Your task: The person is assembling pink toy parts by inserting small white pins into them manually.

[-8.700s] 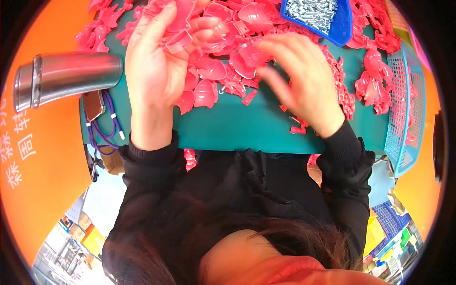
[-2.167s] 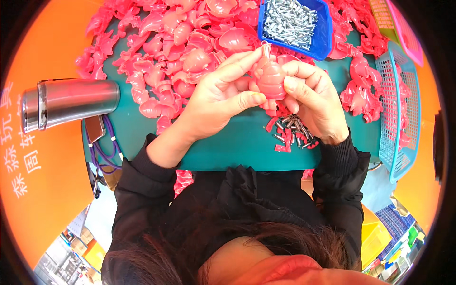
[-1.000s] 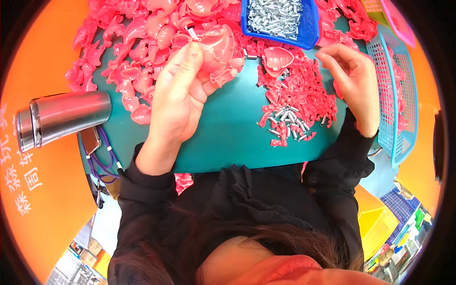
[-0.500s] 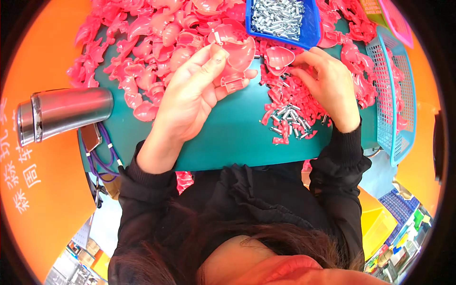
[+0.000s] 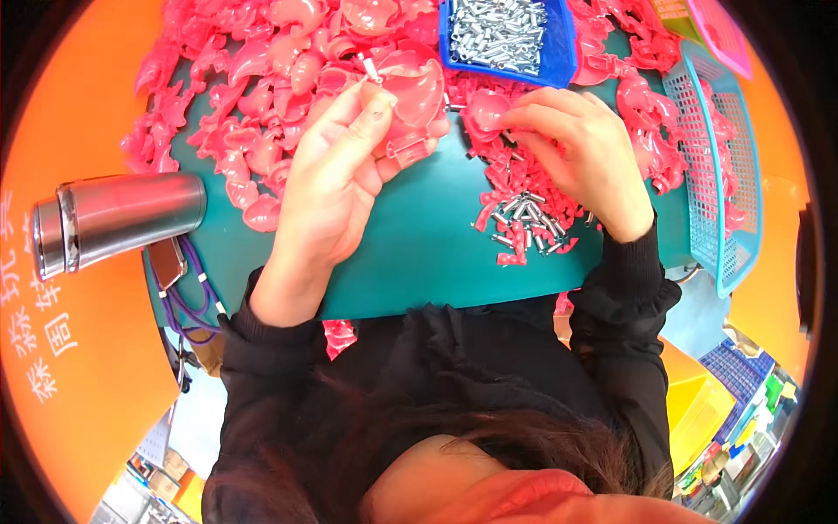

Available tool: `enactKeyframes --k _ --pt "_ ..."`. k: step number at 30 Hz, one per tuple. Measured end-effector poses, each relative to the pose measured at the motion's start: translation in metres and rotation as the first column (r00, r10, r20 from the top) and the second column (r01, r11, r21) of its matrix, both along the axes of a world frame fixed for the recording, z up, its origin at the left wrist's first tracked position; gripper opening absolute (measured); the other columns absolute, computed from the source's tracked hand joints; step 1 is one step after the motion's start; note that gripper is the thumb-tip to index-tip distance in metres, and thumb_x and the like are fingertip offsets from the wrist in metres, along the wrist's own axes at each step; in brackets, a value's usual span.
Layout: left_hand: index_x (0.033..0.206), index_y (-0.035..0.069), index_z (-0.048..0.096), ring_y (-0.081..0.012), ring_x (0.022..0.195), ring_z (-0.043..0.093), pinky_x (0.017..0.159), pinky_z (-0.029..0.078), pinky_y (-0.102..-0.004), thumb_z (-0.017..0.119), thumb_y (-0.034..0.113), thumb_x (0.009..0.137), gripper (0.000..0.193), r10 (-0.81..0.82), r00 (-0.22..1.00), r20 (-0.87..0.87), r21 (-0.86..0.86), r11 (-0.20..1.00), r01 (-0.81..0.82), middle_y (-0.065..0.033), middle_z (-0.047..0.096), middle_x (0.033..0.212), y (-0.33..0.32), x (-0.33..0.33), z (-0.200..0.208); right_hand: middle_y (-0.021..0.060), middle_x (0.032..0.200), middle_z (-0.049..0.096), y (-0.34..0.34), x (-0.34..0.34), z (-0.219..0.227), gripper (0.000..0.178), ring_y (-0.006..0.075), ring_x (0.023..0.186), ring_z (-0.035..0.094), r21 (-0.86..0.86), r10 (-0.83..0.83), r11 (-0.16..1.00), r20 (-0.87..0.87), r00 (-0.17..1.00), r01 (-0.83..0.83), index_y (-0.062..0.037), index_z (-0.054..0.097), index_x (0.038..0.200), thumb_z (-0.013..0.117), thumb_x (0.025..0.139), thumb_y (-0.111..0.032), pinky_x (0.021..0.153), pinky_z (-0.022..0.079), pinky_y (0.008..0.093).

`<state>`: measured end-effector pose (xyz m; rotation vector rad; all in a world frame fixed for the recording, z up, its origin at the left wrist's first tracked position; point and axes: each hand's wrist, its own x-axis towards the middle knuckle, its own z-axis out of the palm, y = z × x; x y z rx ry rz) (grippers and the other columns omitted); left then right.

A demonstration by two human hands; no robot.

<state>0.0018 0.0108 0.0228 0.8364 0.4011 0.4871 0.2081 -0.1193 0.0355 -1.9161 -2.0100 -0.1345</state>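
My left hand (image 5: pixel 327 179) is closed, its thumb and fingers gripping a glossy red hollow plastic shell (image 5: pixel 417 92). A small silver metal pin (image 5: pixel 370 68) stands up just above its thumb and fingertip. My right hand (image 5: pixel 583 153) pinches the edge of a smaller rounded red plastic piece (image 5: pixel 485 112); the fingertips are partly hidden behind it. Under this piece and the right hand lies a heap of small red plastic parts (image 5: pixel 508 181). Several loose metal pins (image 5: pixel 528 214) rest at the heap's near side on the green tabletop (image 5: pixel 419 227).
A blue tray (image 5: pixel 563 44) full of metal pins stands at the back. Red shells (image 5: pixel 262 100) pile up at the far left. A steel tumbler (image 5: pixel 131 214) lies at the left edge beside a purple cord (image 5: pixel 205 284). At the right stands a light-blue basket (image 5: pixel 711 166).
The right-hand piece has turned, so its smooth outer side now shows instead of its hollow. My left hand still grips the shell and has shifted slightly left in view.
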Motion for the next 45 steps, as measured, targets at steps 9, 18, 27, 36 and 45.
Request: enactKeyframes --k 9,18,27,36,45 --pt "0.097 0.005 0.052 -0.0243 0.098 0.062 0.085 0.05 -0.0348 0.05 0.018 0.094 0.014 -0.018 1.0 0.005 -0.028 0.999 0.018 -0.0088 0.062 0.103 -0.005 0.003 -0.001 0.0106 0.107 0.062 -0.02 0.088 -0.018 0.031 0.0278 0.106 0.054 0.219 -0.389 0.918 0.322 0.863 0.332 -0.011 0.061 0.109 0.066 0.079 -0.018 0.084 0.044 0.037" --pt "0.096 0.005 0.052 -0.0239 0.098 0.062 0.084 0.051 -0.0341 0.05 0.017 0.094 0.012 -0.007 1.0 0.027 -0.068 0.998 0.009 -0.0086 0.062 0.102 -0.005 0.002 0.0 0.008 0.093 0.067 -0.032 0.09 0.002 0.03 0.0165 0.091 0.063 -0.056 -0.495 0.86 -0.328 0.805 0.507 0.0004 0.058 0.111 0.062 0.086 -0.015 0.079 0.048 0.0274" --pt "0.099 0.005 0.052 -0.0241 0.097 0.063 0.084 0.051 -0.0334 0.049 0.016 0.094 0.012 -0.007 1.0 0.03 -0.094 0.996 0.01 -0.0079 0.062 0.102 -0.005 0.001 -0.002 0.0056 0.104 0.061 -0.023 0.07 0.016 0.033 0.0093 0.091 0.059 0.077 -0.272 0.879 -0.729 0.628 0.471 -0.0011 0.051 0.124 0.052 0.093 -0.013 0.077 0.046 0.0207" --pt "0.128 -0.001 0.042 -0.0346 0.114 0.052 0.098 0.044 -0.0417 0.038 0.019 0.098 0.036 0.395 0.914 0.088 0.045 0.915 -0.4 -0.015 0.051 0.127 0.004 -0.001 -0.004 0.0044 0.088 0.065 0.01 -0.05 0.01 0.029 0.0114 0.071 0.061 -0.235 -0.107 0.941 -0.891 0.442 -0.245 -0.0063 0.058 0.116 0.053 0.088 -0.003 0.063 0.048 0.0251" --pt "0.101 0.005 0.052 -0.0178 0.095 0.061 0.087 0.049 -0.0339 0.051 0.009 0.093 0.009 0.37 0.915 0.16 -0.031 0.928 -0.37 -0.0061 0.061 0.101 0.001 0.002 0.005 0.0096 0.101 0.061 0.01 -0.054 0.005 0.038 0.0273 0.082 0.06 -0.141 0.081 0.984 -0.184 0.98 -0.108 -0.011 0.061 0.11 0.068 0.073 -0.014 0.069 0.05 0.0358"
